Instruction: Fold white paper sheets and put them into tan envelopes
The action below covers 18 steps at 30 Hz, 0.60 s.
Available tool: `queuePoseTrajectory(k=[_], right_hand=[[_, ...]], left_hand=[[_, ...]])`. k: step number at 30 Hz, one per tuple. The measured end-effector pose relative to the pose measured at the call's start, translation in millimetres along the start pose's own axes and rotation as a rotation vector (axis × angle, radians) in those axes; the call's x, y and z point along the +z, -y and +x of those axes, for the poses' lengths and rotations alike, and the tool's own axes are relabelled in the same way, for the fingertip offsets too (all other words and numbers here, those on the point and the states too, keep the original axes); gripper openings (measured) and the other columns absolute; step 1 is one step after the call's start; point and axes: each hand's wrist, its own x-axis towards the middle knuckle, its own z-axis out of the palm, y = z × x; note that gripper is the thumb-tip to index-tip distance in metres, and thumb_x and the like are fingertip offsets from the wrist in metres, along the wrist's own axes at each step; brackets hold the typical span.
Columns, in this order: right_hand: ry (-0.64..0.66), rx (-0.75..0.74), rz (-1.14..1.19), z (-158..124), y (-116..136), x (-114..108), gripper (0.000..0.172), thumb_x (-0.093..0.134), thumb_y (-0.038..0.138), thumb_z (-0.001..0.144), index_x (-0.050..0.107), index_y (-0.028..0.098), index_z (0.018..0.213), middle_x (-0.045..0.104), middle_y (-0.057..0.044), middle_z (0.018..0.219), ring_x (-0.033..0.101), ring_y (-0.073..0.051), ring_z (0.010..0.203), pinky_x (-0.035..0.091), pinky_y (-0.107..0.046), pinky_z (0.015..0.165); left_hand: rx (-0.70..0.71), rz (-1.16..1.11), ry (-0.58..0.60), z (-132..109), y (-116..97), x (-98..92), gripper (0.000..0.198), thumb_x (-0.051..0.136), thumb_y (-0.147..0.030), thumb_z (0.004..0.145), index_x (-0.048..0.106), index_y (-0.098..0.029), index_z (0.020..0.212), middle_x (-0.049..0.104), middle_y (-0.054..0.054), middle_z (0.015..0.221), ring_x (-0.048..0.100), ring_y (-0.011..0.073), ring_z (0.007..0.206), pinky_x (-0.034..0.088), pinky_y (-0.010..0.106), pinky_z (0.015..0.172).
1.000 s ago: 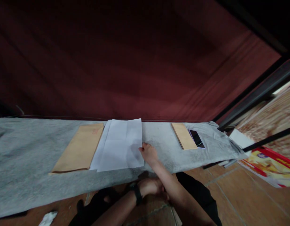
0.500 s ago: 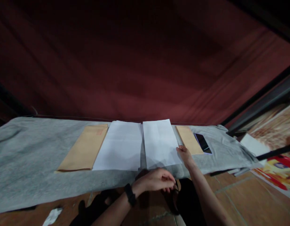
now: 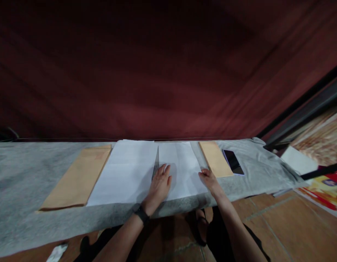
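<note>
On the grey cloth [image 3: 255, 185], the white sheet [image 3: 183, 158] lies left of the right hand [image 3: 208, 178], which pinches its right edge, the left hand [image 3: 160, 183] rests on it with loose fingers, and rightward from the pinch lie a brown packet [image 3: 216, 160], then a phone [image 3: 234, 162].

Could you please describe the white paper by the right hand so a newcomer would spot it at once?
Find the grey cloth below the dark red backdrop. Between its two brown stacks, pick the white paper on the right: unlike the white stack beside it, its outer edge meets the right hand.
</note>
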Motion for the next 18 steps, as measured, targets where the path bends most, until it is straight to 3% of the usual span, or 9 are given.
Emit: queuePoseTrajectory(k=[7,10,14,18], right_hand=[[0.078,0.046,-0.079,-1.1,-10.0,-9.1,0.012,0.056,0.029,0.077,0.058,0.022,0.067,0.054,0.004,0.056,0.055,-0.015,0.058,0.039,-0.025,0.057],[0.066,0.029,-0.179,-5.2,-11.2,-15.4,0.008,0.057,0.028,0.082,0.062,0.021,0.081,0.061,0.002,0.065,0.060,-0.016,0.064,0.042,-0.025,0.062],[-0.036,-0.111,-0.488,-15.0,-4.8,-18.8,0.020,0.053,0.028,0.092,0.063,0.018,0.106,0.071,-0.008,0.093,0.067,-0.021,0.086,0.049,-0.030,0.078],[-0.064,-0.341,-0.464,-22.8,10.8,-1.1,0.029,0.045,0.029,0.099,0.064,0.016,0.116,0.068,-0.015,0.113,0.063,-0.025,0.112,0.051,-0.038,0.096]], left_hand=[[-0.022,0.069,-0.097,15.9,15.1,12.3,0.043,0.045,-0.020,0.093,0.053,-0.014,0.136,0.052,0.017,0.144,0.049,0.0302,0.136,0.042,0.052,0.113],[0.009,0.150,-0.102,15.2,10.3,14.7,0.043,0.047,-0.019,0.092,0.056,-0.015,0.134,0.047,0.017,0.150,0.042,0.0317,0.142,0.039,0.052,0.116],[0.094,0.257,-0.064,10.6,-8.2,17.3,0.044,0.046,-0.025,0.096,0.054,-0.014,0.137,0.040,0.016,0.157,0.031,0.0323,0.149,0.035,0.051,0.119],[0.214,0.343,0.069,8.8,-27.1,21.0,0.048,0.046,-0.034,0.099,0.050,-0.016,0.143,0.042,0.014,0.157,0.032,0.0311,0.149,0.030,0.054,0.121]])
